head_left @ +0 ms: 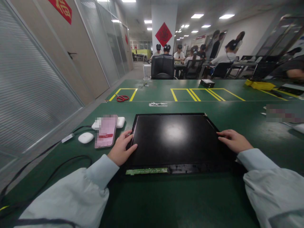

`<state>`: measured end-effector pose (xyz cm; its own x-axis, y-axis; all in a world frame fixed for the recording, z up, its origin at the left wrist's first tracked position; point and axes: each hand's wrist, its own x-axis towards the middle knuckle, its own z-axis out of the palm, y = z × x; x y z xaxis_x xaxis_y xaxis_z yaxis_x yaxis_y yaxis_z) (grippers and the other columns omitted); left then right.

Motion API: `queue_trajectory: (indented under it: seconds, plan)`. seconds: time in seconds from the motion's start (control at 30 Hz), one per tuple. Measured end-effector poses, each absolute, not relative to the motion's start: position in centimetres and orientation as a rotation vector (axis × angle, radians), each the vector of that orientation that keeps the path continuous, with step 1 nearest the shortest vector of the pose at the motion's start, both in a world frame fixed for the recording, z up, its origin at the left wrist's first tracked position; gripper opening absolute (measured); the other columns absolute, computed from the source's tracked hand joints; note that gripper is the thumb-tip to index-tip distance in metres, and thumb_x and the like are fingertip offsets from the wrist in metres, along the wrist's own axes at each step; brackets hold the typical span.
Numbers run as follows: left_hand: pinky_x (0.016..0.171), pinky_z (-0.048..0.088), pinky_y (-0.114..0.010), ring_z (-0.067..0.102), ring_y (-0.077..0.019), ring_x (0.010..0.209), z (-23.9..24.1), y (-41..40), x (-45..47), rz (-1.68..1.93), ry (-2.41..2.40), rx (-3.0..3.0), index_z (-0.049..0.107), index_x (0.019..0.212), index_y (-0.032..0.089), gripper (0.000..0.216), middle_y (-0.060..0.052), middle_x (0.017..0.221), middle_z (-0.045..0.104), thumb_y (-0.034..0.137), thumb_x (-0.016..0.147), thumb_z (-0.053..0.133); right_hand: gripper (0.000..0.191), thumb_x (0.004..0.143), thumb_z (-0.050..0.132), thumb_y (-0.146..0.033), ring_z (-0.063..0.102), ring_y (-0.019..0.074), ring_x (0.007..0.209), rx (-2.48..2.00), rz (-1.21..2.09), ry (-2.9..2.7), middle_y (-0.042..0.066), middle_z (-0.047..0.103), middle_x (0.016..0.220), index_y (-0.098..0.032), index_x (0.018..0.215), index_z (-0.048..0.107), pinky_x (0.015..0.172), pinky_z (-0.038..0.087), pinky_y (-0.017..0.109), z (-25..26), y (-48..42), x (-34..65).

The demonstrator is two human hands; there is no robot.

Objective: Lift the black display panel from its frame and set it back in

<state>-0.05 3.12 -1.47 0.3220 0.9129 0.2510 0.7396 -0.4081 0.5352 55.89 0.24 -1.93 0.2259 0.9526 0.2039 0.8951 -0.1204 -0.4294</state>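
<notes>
A black flat screen panel lies face up on the green table in front of me, with a green circuit strip along its near edge. My left hand rests on the panel's left edge, thumb on the glass and fingers curled round the side. My right hand lies on the panel's right edge with fingers stretched along it. Neither hand lifts the panel.
Left of the panel lie a phone, a white earbud case, a white charger and black cables. Red scissors, small parts, a black box and a yellow tray sit farther back. People sit at far tables.
</notes>
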Motion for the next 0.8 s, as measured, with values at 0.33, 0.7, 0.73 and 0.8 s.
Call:
queue_trajectory:
  seconds: [0.33, 0.7, 0.73, 0.8]
  plan:
    - [0.122, 0.041, -0.064, 0.056, -0.0418, 0.142, -1.55, 3.02, 0.02, 0.752, 1.487, 2.307, 0.07, 0.134, 0.013, 0.052, -0.024, 0.153, 0.054, 0.045, 0.093, 0.061, 0.043, 0.072, 0.059, -0.051, 0.065, 0.026, 0.076, -2.056, 0.172, -1.696, 0.008, 0.067, 0.088, -0.024, 0.096, 0.082, 0.078, 0.055, 0.044, -1.85, 0.25, 55.84]
    - [0.122, 0.041, -0.063, 0.056, -0.0406, 0.14, -1.55, 2.83, 0.04, 0.803, 1.471, 2.259, 0.071, 0.132, 0.018, 0.049, -0.02, 0.154, 0.054, 0.043, 0.09, 0.065, 0.039, 0.074, 0.06, -0.053, 0.066, 0.026, 0.073, -2.018, 0.156, -1.708, 0.008, 0.069, 0.086, -0.025, 0.091, 0.081, 0.076, 0.057, 0.045, -1.59, 0.1, 55.6]
    - [0.122, 0.041, -0.063, 0.056, -0.04, 0.14, -1.5, 2.78, 0.06, 0.806, 1.467, 2.255, 0.071, 0.131, 0.019, 0.048, -0.02, 0.154, 0.054, 0.042, 0.09, 0.065, 0.039, 0.075, 0.06, -0.054, 0.066, 0.0261, 0.073, -2.013, 0.151, -1.711, 0.008, 0.069, 0.085, -0.025, 0.091, 0.081, 0.076, 0.057, 0.045, -1.6, 0.11, 55.6]
    - [0.122, 0.041, -0.062, 0.055, -0.0394, 0.141, -1.41, 2.64, 0.14, 0.797, 1.462, 2.25, 0.071, 0.132, 0.02, 0.047, -0.019, 0.154, 0.053, 0.041, 0.091, 0.064, 0.039, 0.075, 0.06, -0.054, 0.066, 0.0262, 0.073, -2.007, 0.15, -1.716, 0.008, 0.069, 0.085, -0.026, 0.091, 0.081, 0.075, 0.057, 0.045, -1.64, 0.14, 55.62]
